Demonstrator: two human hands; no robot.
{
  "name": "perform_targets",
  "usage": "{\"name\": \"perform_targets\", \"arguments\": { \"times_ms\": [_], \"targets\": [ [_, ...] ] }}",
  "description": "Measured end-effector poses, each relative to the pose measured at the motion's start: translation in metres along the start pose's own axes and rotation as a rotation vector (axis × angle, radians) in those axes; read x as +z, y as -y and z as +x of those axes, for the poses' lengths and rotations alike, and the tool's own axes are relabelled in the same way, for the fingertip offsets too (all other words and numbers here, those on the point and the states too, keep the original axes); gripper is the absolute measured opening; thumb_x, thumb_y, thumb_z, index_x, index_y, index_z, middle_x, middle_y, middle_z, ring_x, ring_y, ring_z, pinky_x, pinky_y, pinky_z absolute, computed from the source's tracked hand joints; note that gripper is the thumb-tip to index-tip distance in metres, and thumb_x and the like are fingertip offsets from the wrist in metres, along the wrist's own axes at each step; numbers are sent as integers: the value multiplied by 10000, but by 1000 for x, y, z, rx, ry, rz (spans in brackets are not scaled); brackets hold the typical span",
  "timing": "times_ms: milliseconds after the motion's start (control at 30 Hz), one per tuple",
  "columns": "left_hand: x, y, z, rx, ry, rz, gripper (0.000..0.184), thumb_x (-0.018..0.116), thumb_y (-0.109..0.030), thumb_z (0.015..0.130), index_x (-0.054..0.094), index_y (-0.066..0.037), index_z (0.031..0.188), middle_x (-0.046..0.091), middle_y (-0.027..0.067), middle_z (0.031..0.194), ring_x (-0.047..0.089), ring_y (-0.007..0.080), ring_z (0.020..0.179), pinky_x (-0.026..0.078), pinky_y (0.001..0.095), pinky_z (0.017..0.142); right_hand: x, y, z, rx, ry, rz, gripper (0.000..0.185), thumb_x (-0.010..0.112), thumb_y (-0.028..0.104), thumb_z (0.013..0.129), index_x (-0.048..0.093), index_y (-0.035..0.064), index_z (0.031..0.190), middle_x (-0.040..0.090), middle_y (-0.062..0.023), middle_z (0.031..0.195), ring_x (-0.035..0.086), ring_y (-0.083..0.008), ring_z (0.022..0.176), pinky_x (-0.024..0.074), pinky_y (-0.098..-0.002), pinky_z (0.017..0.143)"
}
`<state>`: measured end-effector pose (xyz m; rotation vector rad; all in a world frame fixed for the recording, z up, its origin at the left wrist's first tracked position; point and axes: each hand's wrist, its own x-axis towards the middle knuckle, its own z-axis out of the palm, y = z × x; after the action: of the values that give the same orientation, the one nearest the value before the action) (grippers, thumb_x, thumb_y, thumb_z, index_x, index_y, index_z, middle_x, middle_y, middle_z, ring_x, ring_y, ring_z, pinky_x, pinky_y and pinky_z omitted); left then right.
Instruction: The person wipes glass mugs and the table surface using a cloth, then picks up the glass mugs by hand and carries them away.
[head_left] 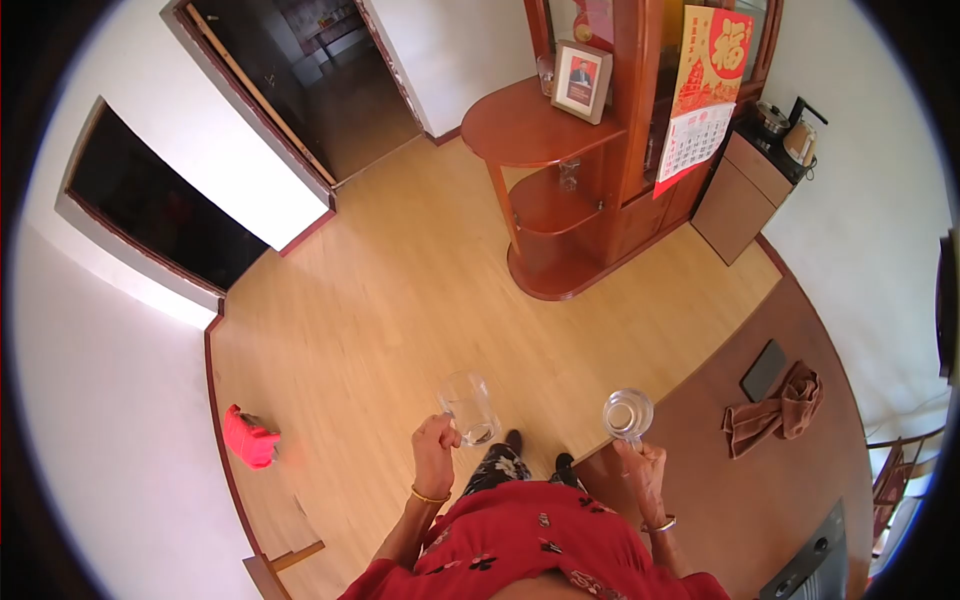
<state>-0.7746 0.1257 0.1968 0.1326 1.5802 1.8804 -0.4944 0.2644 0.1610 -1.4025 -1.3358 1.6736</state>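
My left hand point(437, 442) is closed around the handle of a clear glass mug point(472, 410), held in front of my body over the wooden floor. The mug tilts a little and looks empty. My right hand point(641, 470) grips the handle of a second clear glass mug point(628, 412), seen from above near the edge of the brown table. Each mug is apart from the other and touches nothing but the hand that holds it.
The brown table point(690, 480) at my right bears a crumpled brown towel point(785, 410), a dark flat object point(764, 370) and a black appliance point(815, 555). Ahead stands a wooden shelf cabinet point(560, 275). A red-covered object point(250, 437) sits by the left wall.
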Motion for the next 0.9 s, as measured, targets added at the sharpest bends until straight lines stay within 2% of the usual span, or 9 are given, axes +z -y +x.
{"name": "perform_targets", "arguments": {
  "times_ms": [233,367,433,533,667,900],
  "targets": [
    [-52,-11,32,6,-79,-122,337,555,-124,879,367,-113,600,312,-20,581,308,107,544,319,291,558,59,9,26,-70,105,-210,455,709,260,827,488,55,485,438,37,457,396,-38,431,296,-250,396],
    [-111,-20,77,21,-136,-134,329,513,-121,904,357,-128,615,270,-37,608,284,99,561,301,289,563,143,28,48,-36,151,-267,439,706,275,825,505,41,512,449,18,463,416,-45,439,309,-259,394],
    [-143,-34,93,0,-227,-201,310,554,-104,891,398,-108,623,316,-28,587,303,93,547,318,279,553,194,38,54,-9,158,-323,435,707,281,825,512,39,520,456,14,463,427,-48,439,314,-259,392],
    [-191,-51,115,-10,-289,-154,304,551,-122,898,408,-104,631,323,-29,589,319,82,550,313,261,550,267,40,64,59,269,-150,431,711,290,826,535,39,523,481,9,460,450,-68,408,337,-247,380],
    [-243,-83,147,-12,-379,-21,314,543,-129,905,394,-110,629,316,-32,587,326,79,550,305,247,549,348,52,73,135,334,-146,427,724,286,819,534,45,522,485,6,464,443,-65,401,335,-242,374],
    [-292,-112,213,-20,-396,-69,319,531,-122,905,377,-117,626,299,-36,578,321,81,542,311,249,551,433,63,101,197,391,-173,406,743,251,809,532,57,521,495,4,472,441,-58,397,339,-231,367]
  ]
}}
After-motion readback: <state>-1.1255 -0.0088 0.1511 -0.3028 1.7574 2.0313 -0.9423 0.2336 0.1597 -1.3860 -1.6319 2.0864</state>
